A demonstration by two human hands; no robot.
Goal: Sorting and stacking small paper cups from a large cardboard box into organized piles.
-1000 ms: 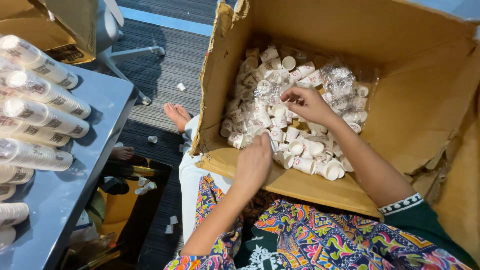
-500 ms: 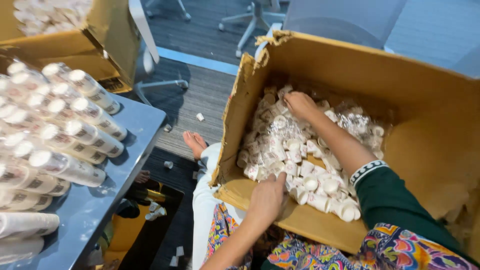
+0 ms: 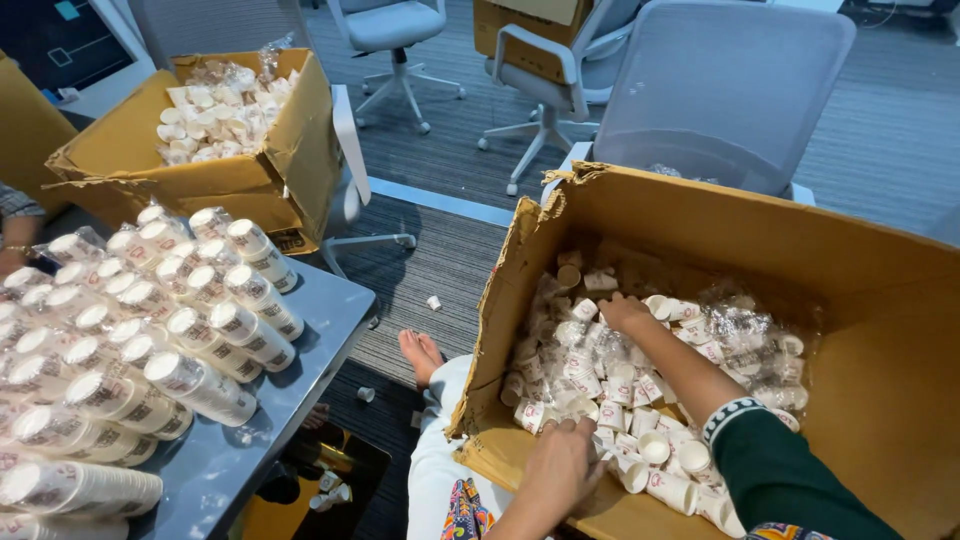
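A big open cardboard box rests on my lap, full of small loose white paper cups and crumpled clear plastic sleeves. My right hand reaches far into the box with a green sleeve on the arm. Its fingers are pressed down among the cups at the far left of the pile, and I cannot tell what they hold. My left hand lies over the box's near wall, fingers curled inward against the nearest cups.
A grey table on my left carries several stacks of cups lying in plastic sleeves. A second cardboard box of cups stands behind it. Grey office chairs stand beyond, and a few cups lie on the carpet. Another person's hand shows at the left edge.
My right hand has slid further left and deeper among the cups. My left hand stays on the box's near wall. My view has lifted, showing the chairs and the second box.
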